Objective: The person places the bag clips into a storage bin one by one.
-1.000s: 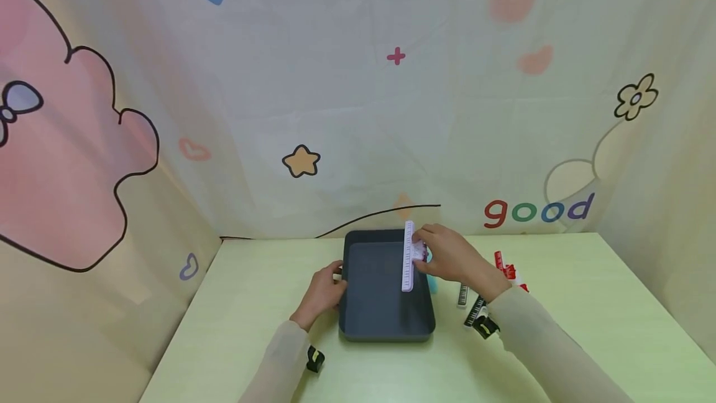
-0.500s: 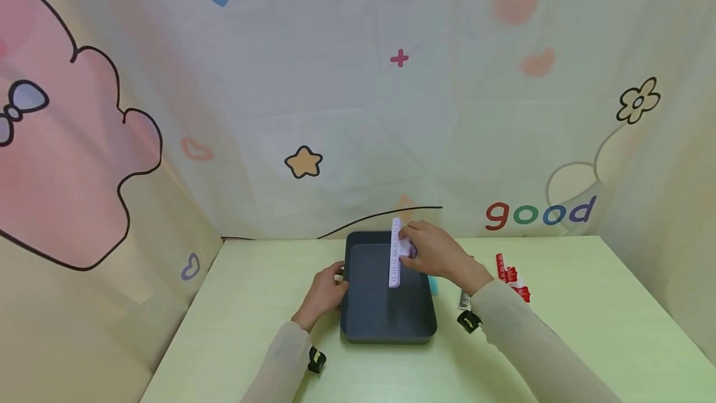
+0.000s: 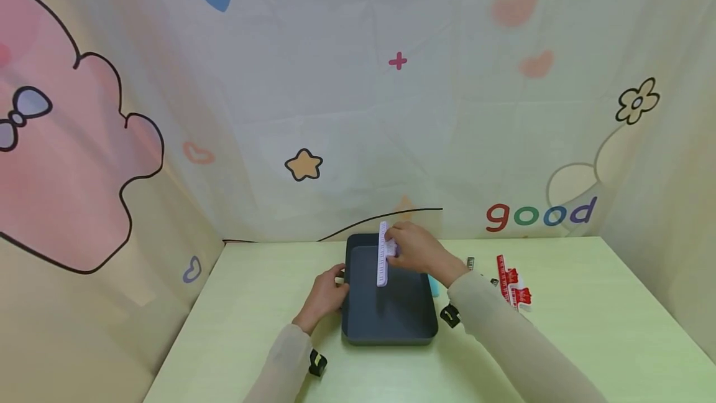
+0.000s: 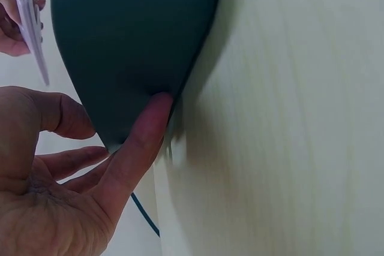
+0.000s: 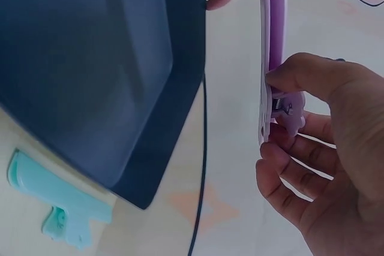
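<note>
My right hand [image 3: 416,247] pinches a purple bag clip [image 3: 383,255] by its spring handle and holds it above the dark grey tray [image 3: 391,328]. In the right wrist view the clip [image 5: 275,28] stands on edge, with thumb and fingertips around its handle. At the tray's left side my left hand [image 3: 323,296] holds the wall. The left wrist view shows thumb and fingers of that hand [image 4: 66,190] against the tray's outer wall [image 4: 138,40]. Just right of the tray lies a light blue bag clip [image 5: 60,193], partly hidden by the wall and right arm in the head view.
Red and white bag clips [image 3: 508,282] lie on the light table [image 3: 587,316] to the right. Black-and-white striped clips [image 3: 470,262] show partly behind the right forearm. A printed curtain [image 3: 358,111] hangs at the table's back edge.
My right hand has moved left with the purple bag clip, from the tray's right side to over its middle. My left hand has stayed at the tray's left wall.
</note>
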